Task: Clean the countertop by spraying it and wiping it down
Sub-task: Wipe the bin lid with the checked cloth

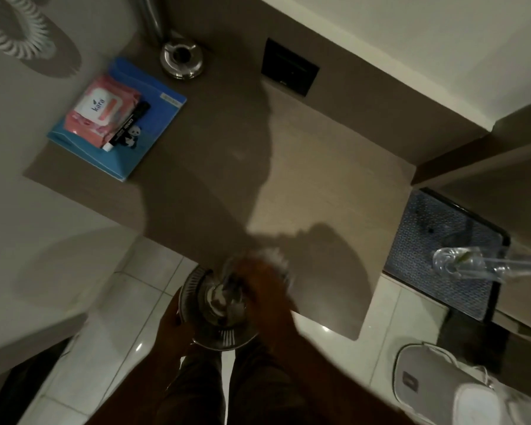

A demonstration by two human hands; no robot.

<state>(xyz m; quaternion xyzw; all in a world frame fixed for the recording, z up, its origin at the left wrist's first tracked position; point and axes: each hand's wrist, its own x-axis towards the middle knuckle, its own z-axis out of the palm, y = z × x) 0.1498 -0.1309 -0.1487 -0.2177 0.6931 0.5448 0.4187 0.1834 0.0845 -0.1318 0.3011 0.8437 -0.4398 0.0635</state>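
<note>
The brown countertop (313,179) fills the middle of the view. Just off its front edge, my left hand (172,320) grips the rim of a round ribbed metal dish (224,338) held over the floor. Something whitish lies in the dish's centre (218,300). My right hand (264,286) is blurred with motion over the dish at the counter's edge. A pale smear shows at its fingertips, and I cannot tell whether it holds anything. No spray bottle is in view.
A blue folder (154,118) at the counter's back left carries a pink wipes pack (101,111) and a black tube (129,124). A metal ashtray (181,59) sits behind it. At the right are a blue patterned tray (426,265), clear glassware (463,262), and a white slipper (436,384) on the floor.
</note>
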